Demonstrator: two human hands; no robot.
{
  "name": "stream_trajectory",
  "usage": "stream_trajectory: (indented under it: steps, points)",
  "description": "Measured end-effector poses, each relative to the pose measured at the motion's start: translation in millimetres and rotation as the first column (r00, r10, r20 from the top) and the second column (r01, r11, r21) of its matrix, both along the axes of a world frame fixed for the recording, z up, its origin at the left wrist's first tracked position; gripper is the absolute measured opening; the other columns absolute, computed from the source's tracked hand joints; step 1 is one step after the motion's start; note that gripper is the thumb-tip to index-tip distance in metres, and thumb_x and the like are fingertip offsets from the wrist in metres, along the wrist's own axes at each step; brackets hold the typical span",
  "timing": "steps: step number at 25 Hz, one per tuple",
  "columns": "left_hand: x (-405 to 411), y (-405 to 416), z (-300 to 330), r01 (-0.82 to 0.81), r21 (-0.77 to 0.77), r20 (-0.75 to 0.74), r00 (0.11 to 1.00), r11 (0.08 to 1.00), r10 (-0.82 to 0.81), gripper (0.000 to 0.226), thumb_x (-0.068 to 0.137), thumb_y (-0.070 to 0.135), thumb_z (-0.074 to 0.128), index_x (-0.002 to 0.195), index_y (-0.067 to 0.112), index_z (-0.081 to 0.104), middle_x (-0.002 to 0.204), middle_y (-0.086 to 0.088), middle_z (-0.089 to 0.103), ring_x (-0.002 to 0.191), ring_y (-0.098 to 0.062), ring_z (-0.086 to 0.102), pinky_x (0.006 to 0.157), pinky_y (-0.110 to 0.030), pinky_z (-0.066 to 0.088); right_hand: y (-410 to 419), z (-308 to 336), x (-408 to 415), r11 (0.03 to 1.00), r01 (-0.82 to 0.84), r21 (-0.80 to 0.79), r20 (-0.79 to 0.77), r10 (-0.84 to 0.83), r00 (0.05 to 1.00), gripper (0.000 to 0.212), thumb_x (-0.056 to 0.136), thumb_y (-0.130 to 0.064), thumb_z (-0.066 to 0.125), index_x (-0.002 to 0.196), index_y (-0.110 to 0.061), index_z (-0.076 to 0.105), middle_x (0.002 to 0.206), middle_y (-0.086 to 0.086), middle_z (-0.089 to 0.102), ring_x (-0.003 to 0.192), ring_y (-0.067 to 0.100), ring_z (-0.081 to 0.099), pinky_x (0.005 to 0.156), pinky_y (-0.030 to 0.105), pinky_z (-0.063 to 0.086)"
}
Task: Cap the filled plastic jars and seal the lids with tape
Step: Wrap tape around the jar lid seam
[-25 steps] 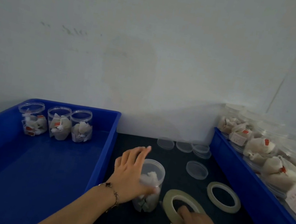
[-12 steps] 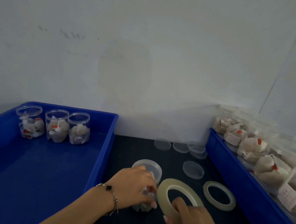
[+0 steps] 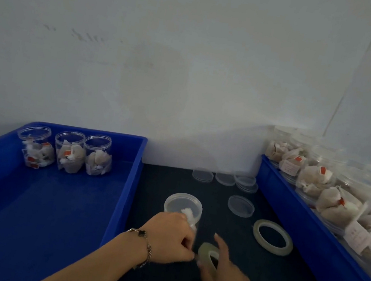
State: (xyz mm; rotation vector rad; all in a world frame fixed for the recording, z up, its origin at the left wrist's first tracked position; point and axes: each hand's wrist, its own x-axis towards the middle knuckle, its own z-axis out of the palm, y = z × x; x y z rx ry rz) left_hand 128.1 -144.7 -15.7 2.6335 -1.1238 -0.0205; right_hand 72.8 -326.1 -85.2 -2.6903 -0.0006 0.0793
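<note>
Greenish tape roll [image 3: 208,257] held on edge in the right hand [image 3: 225,270], just beside the capped jar [image 3: 182,209].
Left hand [image 3: 170,238] curls round the jar's side, seemingly pinching the tape's end; a slipped end could stick crooked or tip the jar; spare roll [image 3: 273,237] and loose lids [image 3: 241,206] lie beyond.

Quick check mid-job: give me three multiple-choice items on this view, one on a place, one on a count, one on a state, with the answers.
1. Where does the spare tape roll lie?
A. on the dark mat
B. in the left blue bin
C. on a jar

2. How many jars stand in the left blue bin?
A. two
B. three
C. five

3. The jar at the left hand is:
A. uncapped
B. capped
C. tipped over

Answers: 1 A, it lies flat right of the hands. 2 B, three in a row at the back. 3 B, a clear lid sits on it.
</note>
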Motion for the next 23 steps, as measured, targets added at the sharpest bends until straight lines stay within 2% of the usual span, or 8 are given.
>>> stream_trajectory:
  steps: [2, 5, 6, 9, 12, 14, 17, 23]
  points:
    - [-0.6, -0.2, -1.4, -0.004, 0.057, -0.014, 1.000, 0.998, 0.005, 0.021, 0.083, 0.038, 0.058, 0.073, 0.020, 0.065, 0.087, 0.007, 0.049, 0.078, -0.007, 0.048, 0.072, -0.023, 0.043, -0.9, -10.6, 7.3, 0.999, 0.020, -0.025, -0.037, -0.021, 0.999, 0.090, 0.088, -0.065, 0.043, 0.146, -0.035, -0.019, 0.113, -0.001, 0.065, 0.089, 0.005, 0.064, 0.077, 0.021, 0.050]
    - [7.6, 8.5, 6.0, -0.044, 0.073, -0.003, 0.999, 0.996, 0.044, 0.022, 0.084, 0.035, 0.057, 0.070, 0.021, 0.062, 0.081, 0.009, 0.047, 0.076, -0.009, 0.049, 0.068, -0.021, 0.041, -13.4, -6.2, 18.9, 0.986, -0.018, 0.165, -0.191, 0.050, 0.980, 0.091, 0.087, -0.067, 0.044, 0.143, -0.042, -0.024, 0.079, 0.001, 0.069, 0.056, 0.007, 0.062, 0.053, 0.019, 0.048]
    - [9.9, 11.6, 8.7, -0.061, 0.064, 0.009, 0.998, 0.996, 0.061, 0.021, 0.084, 0.035, 0.057, 0.069, 0.021, 0.063, 0.077, 0.011, 0.044, 0.074, -0.007, 0.047, 0.065, -0.019, 0.037, -17.3, -3.0, 18.1, 0.971, -0.049, 0.233, -0.224, 0.102, 0.969, 0.087, 0.087, -0.067, 0.042, 0.143, -0.047, -0.021, 0.075, 0.001, 0.069, 0.051, 0.008, 0.060, 0.050, 0.018, 0.046]
    - [14.2, 16.1, 13.4, -0.109, 0.007, 0.043, 0.993, 0.994, 0.108, 0.021, 0.082, 0.038, 0.062, 0.070, 0.021, 0.067, 0.074, 0.012, 0.045, 0.072, -0.005, 0.046, 0.061, -0.018, 0.033, -26.2, 9.4, 10.9, 0.941, -0.111, 0.321, -0.107, 0.152, 0.983, 0.077, 0.082, -0.074, 0.041, 0.141, -0.060, -0.007, 0.084, 0.001, 0.068, 0.049, 0.005, 0.059, 0.052, 0.017, 0.047]
    - [17.8, 19.0, 12.4, -0.143, -0.058, 0.094, 0.985, 0.988, 0.148, 0.023, 0.082, 0.044, 0.063, 0.069, 0.025, 0.065, 0.074, 0.013, 0.044, 0.071, -0.004, 0.045, 0.063, -0.019, 0.035, -34.9, 25.1, 18.2, 0.993, -0.114, -0.028, 0.178, 0.117, 0.977, 0.080, 0.070, -0.084, 0.021, 0.137, -0.059, -0.014, 0.070, -0.007, 0.060, 0.052, 0.001, 0.054, 0.051, 0.017, 0.043]
    - [19.9, 21.7, 10.3, -0.152, -0.023, 0.142, 0.978, 0.988, 0.154, 0.024, 0.083, 0.046, 0.061, 0.067, 0.028, 0.060, 0.073, 0.013, 0.043, 0.067, -0.003, 0.044, 0.062, -0.020, 0.035, -32.5, 37.1, 25.9, 0.976, -0.055, -0.209, 0.261, 0.110, 0.959, 0.083, 0.066, -0.084, 0.007, 0.134, -0.049, -0.026, 0.059, -0.008, 0.053, 0.047, 0.004, 0.048, 0.043, 0.019, 0.036]
    - [23.5, 26.0, 6.1, -0.184, 0.037, 0.212, 0.962, 0.982, 0.172, 0.026, 0.086, 0.045, 0.058, 0.067, 0.028, 0.059, 0.069, 0.013, 0.043, 0.064, -0.004, 0.043, 0.056, -0.017, 0.030, -23.5, 41.5, 34.7, 0.956, -0.052, -0.287, 0.255, 0.129, 0.958, 0.091, 0.062, -0.085, 0.005, 0.135, -0.041, -0.029, 0.052, -0.009, 0.047, 0.043, 0.004, 0.046, 0.039, 0.018, 0.028]
    - [30.9, 29.9, -2.7, -0.198, 0.051, 0.135, 0.973, 0.979, 0.189, 0.026, 0.086, 0.048, 0.059, 0.070, 0.028, 0.062, 0.066, 0.016, 0.047, 0.065, -0.002, 0.046, 0.056, -0.014, 0.029, -22.0, 37.0, 51.0, 0.939, -0.002, -0.344, 0.274, 0.103, 0.956, 0.101, 0.060, -0.085, 0.002, 0.143, -0.034, -0.022, 0.049, -0.008, 0.040, 0.041, 0.004, 0.041, 0.037, 0.021, 0.025]
